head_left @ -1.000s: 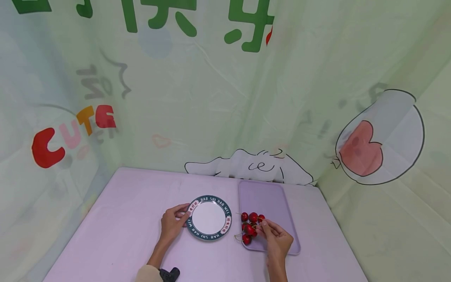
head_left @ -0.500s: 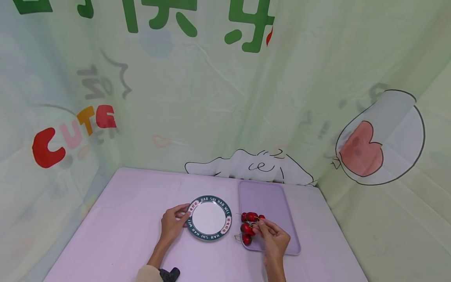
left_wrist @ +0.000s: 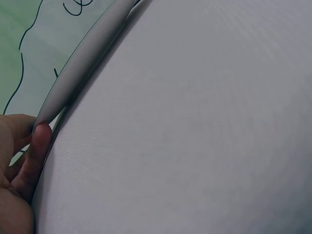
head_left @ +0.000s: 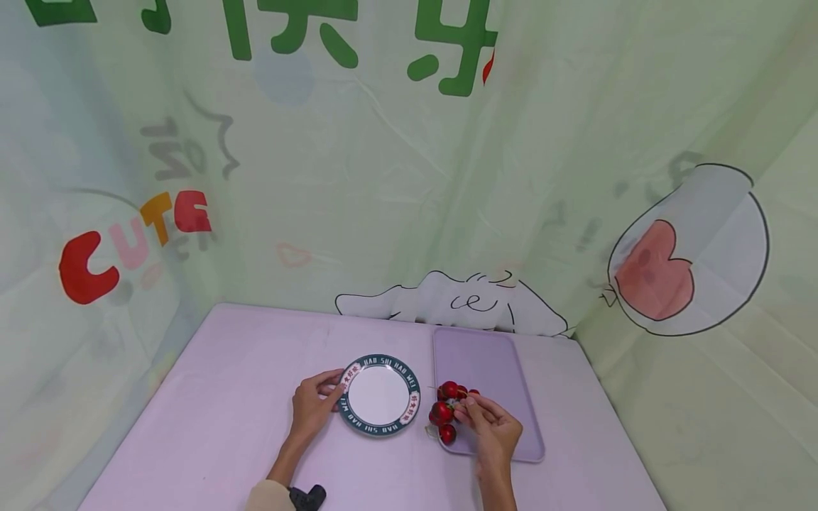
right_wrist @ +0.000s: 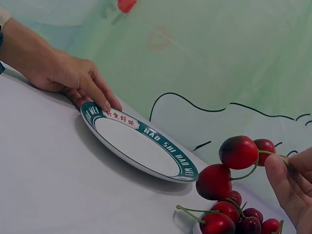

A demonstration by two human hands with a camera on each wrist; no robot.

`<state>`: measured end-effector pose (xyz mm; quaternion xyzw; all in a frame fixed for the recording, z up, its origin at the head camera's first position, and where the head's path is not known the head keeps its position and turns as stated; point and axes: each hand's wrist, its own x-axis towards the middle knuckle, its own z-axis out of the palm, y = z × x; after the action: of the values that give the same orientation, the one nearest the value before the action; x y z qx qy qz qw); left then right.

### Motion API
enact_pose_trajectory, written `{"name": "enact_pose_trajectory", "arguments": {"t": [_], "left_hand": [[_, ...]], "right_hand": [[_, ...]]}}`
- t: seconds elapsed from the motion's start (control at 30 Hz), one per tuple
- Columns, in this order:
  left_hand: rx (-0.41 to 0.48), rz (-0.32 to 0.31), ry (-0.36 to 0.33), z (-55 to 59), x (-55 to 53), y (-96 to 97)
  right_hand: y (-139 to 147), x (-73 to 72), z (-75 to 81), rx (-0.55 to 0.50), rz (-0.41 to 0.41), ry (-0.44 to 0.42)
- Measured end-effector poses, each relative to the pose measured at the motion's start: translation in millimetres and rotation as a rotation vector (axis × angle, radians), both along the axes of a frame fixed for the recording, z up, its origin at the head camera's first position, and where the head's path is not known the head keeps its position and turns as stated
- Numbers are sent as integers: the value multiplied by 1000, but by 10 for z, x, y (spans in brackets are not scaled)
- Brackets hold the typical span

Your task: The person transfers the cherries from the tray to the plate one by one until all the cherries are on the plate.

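Note:
My left hand pinches the left rim of a round white plate with a dark green lettered border. In the left wrist view, the plate shows edge-on, with thumb and fingers at its rim. My right hand pinches thin green stems, from which a small bunch of red cherries hangs in the right wrist view. These held cherries are above the left part of a lilac tray. Other cherries lie below them at the tray's left side, partly hidden.
A pale tablecloth covers the table. Behind it hangs a light green printed curtain, which also encloses both sides. A black strap piece sits at my left wrist. The plate lies left of the tray, with a narrow gap between.
My right hand has moved slightly left, taking the cherries toward the tray's left edge and up from the others. The left hand and the plate stay in place.

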<state>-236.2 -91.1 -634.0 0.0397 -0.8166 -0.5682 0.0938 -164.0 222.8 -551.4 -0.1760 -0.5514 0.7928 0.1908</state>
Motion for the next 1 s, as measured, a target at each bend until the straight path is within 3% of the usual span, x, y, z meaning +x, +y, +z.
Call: {"name": "enact_pose_trajectory", "arguments": {"t": [0.23,0.47,0.77,1.0], "left_hand": [[-6,-6,-2,15,8,2],[-3,-4,-5,30,25,5],[-8,-3,-7,30,25,2],[1,-1,-27,20,14,-2]], "right_hand": [[-23,23,72,-19,3,-13],[52,7,16,-53,-13,-18],[40,70,114,-96,3,37],[95,65,86,-172,11,2]]}}
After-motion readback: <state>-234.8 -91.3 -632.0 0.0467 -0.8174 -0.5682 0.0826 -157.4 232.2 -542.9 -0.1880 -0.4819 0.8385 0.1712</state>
